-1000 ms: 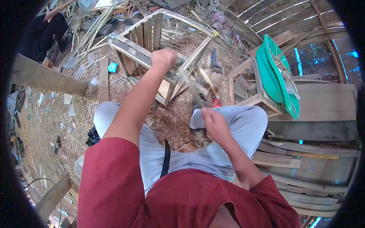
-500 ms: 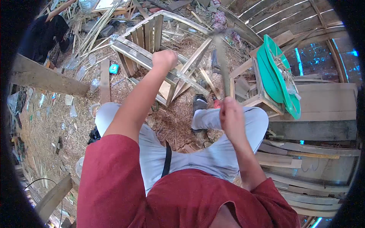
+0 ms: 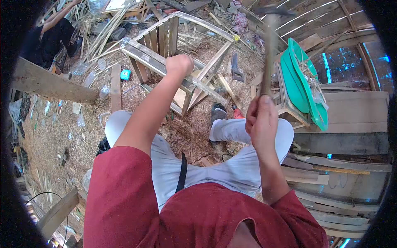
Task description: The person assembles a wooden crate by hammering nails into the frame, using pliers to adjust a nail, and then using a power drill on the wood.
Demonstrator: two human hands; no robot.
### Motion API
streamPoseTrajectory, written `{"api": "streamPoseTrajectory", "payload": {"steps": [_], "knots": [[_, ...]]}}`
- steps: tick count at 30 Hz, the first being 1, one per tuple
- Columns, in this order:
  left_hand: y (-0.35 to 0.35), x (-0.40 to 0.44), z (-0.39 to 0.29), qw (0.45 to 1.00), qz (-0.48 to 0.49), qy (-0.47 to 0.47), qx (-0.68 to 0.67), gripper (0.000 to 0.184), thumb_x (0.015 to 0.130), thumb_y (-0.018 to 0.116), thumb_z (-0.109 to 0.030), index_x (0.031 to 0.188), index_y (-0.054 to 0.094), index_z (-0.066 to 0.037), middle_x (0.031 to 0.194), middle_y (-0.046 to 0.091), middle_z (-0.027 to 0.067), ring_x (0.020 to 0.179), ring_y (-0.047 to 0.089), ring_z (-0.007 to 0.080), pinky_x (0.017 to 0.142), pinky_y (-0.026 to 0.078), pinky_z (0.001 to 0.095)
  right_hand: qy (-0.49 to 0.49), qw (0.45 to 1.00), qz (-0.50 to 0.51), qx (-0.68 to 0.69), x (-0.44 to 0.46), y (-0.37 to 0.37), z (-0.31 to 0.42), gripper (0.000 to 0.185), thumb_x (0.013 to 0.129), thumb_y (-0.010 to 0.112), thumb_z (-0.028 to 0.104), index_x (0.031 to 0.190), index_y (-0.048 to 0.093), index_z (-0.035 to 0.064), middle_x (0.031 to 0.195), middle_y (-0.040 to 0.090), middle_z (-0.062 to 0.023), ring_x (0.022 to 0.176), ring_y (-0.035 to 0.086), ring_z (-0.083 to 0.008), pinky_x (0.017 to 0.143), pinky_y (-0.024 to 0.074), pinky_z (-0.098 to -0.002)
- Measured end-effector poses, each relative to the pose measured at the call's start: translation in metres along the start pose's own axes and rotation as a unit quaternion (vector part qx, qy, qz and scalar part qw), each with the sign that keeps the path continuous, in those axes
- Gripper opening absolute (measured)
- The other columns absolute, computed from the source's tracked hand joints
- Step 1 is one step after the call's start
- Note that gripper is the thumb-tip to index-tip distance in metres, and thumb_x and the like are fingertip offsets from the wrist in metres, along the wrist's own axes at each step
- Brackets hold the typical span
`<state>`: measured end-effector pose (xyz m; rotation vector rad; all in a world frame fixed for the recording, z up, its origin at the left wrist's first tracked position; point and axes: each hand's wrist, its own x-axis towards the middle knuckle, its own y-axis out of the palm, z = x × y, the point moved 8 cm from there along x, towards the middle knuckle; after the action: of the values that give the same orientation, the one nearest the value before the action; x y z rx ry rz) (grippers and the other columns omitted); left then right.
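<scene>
A wooden frame with slats point(image 3: 144, 56) stands on the shaving-covered floor in front of me. My left hand point(image 3: 179, 65) is closed at its upper rail, near the joint with a crossing strip; whatever the fingers hold is hidden. On the right, my right hand point(image 3: 263, 117) is wrapped round the handle of a hammer point(image 3: 269, 53). The hammer is raised upright, its dark head blurred at the top of the view, apart from the frame.
A green plastic basin point(image 3: 295, 78) rests on another wooden frame at the right. A handsaw point(image 3: 236, 68), a red tool point(image 3: 237, 113) and a turquoise tape measure point(image 3: 125, 74) lie on the floor. Another person point(image 3: 51, 39) is at the upper left. Boards point(image 3: 351, 111) line the right.
The hammer has swung up and to the right, away from the wooden frame, with my right hand. My left hand has stayed at the rail. The other person's arm has shifted.
</scene>
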<state>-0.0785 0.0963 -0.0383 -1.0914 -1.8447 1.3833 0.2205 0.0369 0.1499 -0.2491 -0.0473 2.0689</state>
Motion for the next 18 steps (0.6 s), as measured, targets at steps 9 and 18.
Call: {"api": "streamPoseTrajectory", "payload": {"steps": [9, 18], "knots": [[0.007, 0.003, 0.004, 1.000, -0.029, 0.005, 0.008, 0.044, 0.098, 0.042, -0.032, 0.084, 0.077, -0.010, 0.088, 0.075, 0.0149, 0.080, 0.073, 0.0351, 0.075, 0.054, 0.0510, 0.125, 0.961, 0.054, -0.240, 0.002, -0.005, -0.105, 0.045, 0.107, 0.042, 0.036, 0.095, 0.060, -0.0031, 0.074, 0.061, -0.0177, 0.072, 0.062, -0.0322, 0.073, 0.0496, -0.0433], [0.000, -0.008, 0.001, 0.999, -0.033, 0.003, 0.017, 0.050, 0.102, 0.038, -0.035, 0.082, 0.077, -0.011, 0.086, 0.075, 0.0155, 0.082, 0.073, 0.0353, 0.077, 0.052, 0.0518, -0.063, 0.915, 0.090, -0.388, 0.005, 0.007, -0.161, 0.043, 0.109, 0.042, 0.036, 0.082, 0.054, 0.0046, 0.067, 0.051, -0.0017, 0.060, 0.050, -0.0117, 0.056, 0.0408, -0.0295]]}}
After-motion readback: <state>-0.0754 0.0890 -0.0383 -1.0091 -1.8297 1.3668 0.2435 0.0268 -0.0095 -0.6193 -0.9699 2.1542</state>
